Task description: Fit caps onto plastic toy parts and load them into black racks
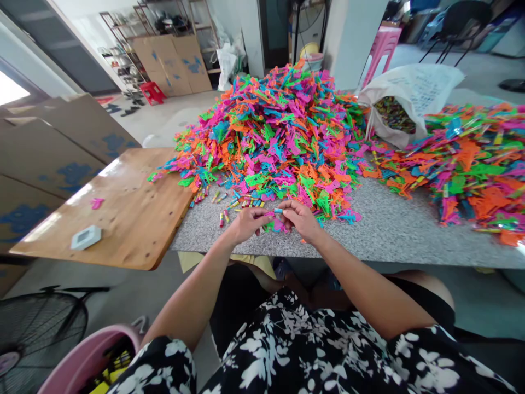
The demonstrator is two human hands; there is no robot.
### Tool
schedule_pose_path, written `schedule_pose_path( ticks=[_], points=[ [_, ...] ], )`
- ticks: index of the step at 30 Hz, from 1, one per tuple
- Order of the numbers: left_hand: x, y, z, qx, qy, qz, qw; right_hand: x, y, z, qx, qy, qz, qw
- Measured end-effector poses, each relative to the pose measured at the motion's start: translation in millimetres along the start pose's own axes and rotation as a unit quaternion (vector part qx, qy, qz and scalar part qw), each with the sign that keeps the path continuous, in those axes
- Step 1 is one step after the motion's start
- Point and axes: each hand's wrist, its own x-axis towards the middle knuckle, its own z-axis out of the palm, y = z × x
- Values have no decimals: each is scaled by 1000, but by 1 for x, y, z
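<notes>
Both hands meet over the near edge of the grey speckled table (369, 235). My left hand (248, 223) is closed in a pinch on a small pink plastic piece, mostly covered by the fingers. My right hand (300, 219) pinches a short blue tube (278, 211), whose end points toward the left hand. Under the hands lie pink and green plastic pieces (270, 225). Just behind and left are several small tubes with coloured labels (222, 219). Beyond them rises a large heap of bright plastic toy pieces (283, 126), some looking gun-shaped.
A white sack (435, 82) of small dark and yellow pieces lies open at right, beside a second toy heap (471, 169). On the wooden board (127, 219) are a white device (86, 237) and a pink piece (97, 203). A pink bucket (98, 350) and fan (41, 334) stand lower left.
</notes>
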Motion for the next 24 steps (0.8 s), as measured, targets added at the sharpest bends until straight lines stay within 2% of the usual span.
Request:
schedule_pose_path(
  ticks=[6,10,17,20,24],
  points=[
    [-3,6,1,-10,-34,0,999,-1,0,-6,0,-18,3,1000],
    [-2,10,3,-4,-29,-4,1000,0,2,-6,39,-6,15,999],
    [-1,6,5,-2,-15,2,1000,-3,2,-9,4,-16,19,1000],
    [0,4,8,-3,2,-4,1000,-1,-4,-18,-17,-47,45,998],
    [1,-1,17,-14,-7,-21,1000,0,-12,-32,-27,-96,125,987]
  ],
)
